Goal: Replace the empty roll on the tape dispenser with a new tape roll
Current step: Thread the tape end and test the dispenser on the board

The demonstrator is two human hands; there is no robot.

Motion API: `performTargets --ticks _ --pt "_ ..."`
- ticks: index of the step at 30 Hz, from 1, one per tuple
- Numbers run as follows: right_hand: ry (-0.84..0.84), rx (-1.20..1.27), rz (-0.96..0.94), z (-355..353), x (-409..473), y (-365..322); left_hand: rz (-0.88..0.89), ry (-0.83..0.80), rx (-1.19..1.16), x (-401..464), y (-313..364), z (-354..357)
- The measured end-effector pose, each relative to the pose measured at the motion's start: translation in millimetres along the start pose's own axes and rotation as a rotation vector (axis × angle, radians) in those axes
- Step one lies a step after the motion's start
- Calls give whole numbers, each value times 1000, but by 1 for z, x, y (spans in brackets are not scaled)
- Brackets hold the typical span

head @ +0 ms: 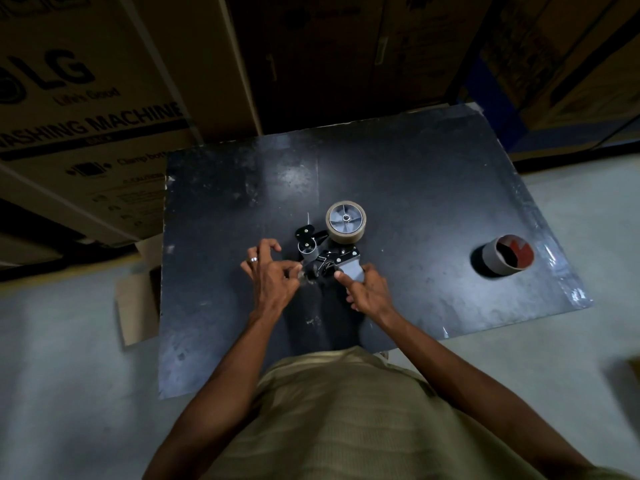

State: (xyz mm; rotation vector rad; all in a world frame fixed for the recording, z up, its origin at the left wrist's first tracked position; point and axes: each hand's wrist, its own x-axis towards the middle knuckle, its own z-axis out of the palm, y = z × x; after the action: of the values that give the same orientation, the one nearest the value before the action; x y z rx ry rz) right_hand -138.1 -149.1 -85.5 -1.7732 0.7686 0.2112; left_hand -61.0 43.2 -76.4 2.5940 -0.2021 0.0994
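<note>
The tape dispenser [327, 252] lies on its side near the middle of the black tabletop [415, 188], a little toward the near edge, with a tan tape roll [345, 223] already seated on its hub at the far end. The empty core [506, 255] stands well apart, close to the right edge.

The left hand [270, 271] has thumb and forefinger pinched together at the dispenser's front, apparently on the free end of tape, though the strip is too thin and dark to confirm; its other fingers are spread loose. The right hand [367, 289] clasps the grey handle, with the forefinger lying extended along it toward the mechanism.

The step in hand looks like threading the tape through the roller and under the blade. To do it well, the right hand should pin the handle firmly to the table while the left draws the tape straight and flat, sticky side away from the roller, keeping fingertips clear of the serrated cutter.
</note>
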Motion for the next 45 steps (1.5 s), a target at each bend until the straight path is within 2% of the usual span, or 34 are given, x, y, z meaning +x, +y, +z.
performTargets --ticks 17,27,33,38,40,45 --pt "-29 38 35 0 3 -1 2 -4 42 9 -21 -7" --pt "-67 31 -6 -7 3 -5 128 -21 99 40 -23 -11" --pt "-97 1 -2 -9 4 -6 244 -88 131 62 -12 -5" --pt "-115 -69 -7 -12 8 -7 258 -54 27 76 -13 -18" --pt "-127 -105 -9 -14 10 -6 344 -69 38 86 -13 -23" --pt "-127 -182 6 -15 8 -12 684 -293 137 103 -10 -22"
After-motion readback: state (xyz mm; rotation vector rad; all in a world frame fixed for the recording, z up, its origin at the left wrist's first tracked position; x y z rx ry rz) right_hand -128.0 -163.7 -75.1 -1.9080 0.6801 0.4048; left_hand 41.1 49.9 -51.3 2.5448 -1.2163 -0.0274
